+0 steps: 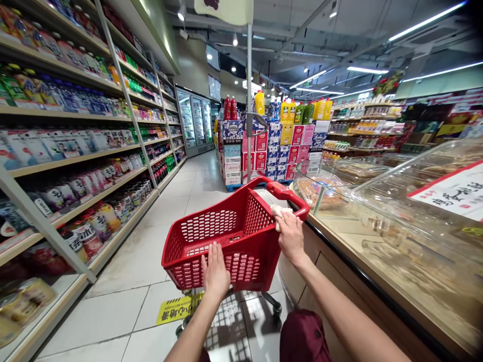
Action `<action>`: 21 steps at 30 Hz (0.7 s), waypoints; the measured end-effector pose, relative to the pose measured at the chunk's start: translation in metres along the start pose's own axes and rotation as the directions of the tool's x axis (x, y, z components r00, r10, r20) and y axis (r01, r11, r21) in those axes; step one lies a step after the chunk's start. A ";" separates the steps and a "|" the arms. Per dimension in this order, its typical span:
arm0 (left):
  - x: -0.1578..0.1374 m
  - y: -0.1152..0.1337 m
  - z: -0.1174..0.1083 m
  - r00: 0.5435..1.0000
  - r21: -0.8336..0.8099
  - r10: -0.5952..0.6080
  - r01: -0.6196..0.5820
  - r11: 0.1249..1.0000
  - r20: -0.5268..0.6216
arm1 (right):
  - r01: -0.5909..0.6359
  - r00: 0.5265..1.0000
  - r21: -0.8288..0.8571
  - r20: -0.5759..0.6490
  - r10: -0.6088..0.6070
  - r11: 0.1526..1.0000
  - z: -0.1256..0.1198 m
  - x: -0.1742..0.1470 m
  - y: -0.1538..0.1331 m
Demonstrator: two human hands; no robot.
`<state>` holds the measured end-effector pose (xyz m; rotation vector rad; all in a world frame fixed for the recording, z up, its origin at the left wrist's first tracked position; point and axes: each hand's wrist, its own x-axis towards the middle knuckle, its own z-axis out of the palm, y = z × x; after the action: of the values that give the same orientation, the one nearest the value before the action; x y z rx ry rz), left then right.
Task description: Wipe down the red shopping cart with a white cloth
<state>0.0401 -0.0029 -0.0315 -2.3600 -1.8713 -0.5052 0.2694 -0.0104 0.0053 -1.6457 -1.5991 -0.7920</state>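
A red plastic shopping cart (269, 259) stands sideways in front of me on the tiled floor. My left hand (216, 271) lies flat against its near side wall, fingers stretched out and pointing up to the rim. My right hand (291, 236) is closed on a crumpled white cloth (278, 211) and presses it to the cart's upper edge, just below the red handle (289, 193). The cart's basket shows nothing inside. Part of the cloth is hidden under my fingers.
Shelves of bottled and canned drinks (71, 120) line the left. A glass-topped food counter (324, 226) runs close along the right. Stacked drink cartons (277, 151) stand behind the cart, with a metal pole (249, 75) before them. A yellow wet-floor sign (173, 309) lies below.
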 end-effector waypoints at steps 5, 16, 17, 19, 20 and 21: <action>-0.001 -0.004 0.000 1.000 0.011 0.014 -0.014 1.000 0.020 | 0.178 0.971 0.145 0.134 -0.198 0.973 0.008 -0.008 -0.034; -0.006 -0.013 0.004 1.000 0.041 -0.012 0.012 0.999 0.006 | 0.137 0.974 0.168 0.155 -0.163 0.976 0.013 -0.009 -0.052; -0.006 -0.015 0.004 1.000 0.047 -0.002 0.002 0.999 0.006 | 0.180 0.962 0.198 0.171 -0.215 0.963 0.016 -0.010 -0.057; -0.007 -0.019 0.004 1.000 0.056 -0.006 0.006 0.998 0.000 | 0.186 0.958 0.205 0.179 -0.224 0.961 0.018 -0.011 -0.059; -0.007 -0.022 0.004 1.000 0.058 -0.016 0.016 0.998 -0.003 | 0.153 0.968 0.182 0.170 -0.184 0.971 0.018 -0.011 -0.057; -0.008 -0.023 0.004 1.000 0.058 -0.026 0.027 0.998 -0.005 | 0.111 0.979 0.154 0.154 -0.135 0.982 0.018 -0.010 -0.055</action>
<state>0.0172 -0.0032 -0.0407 -2.2992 -1.8914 -0.4510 0.2127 -0.0021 -0.0096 -1.5524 -1.8443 -0.5976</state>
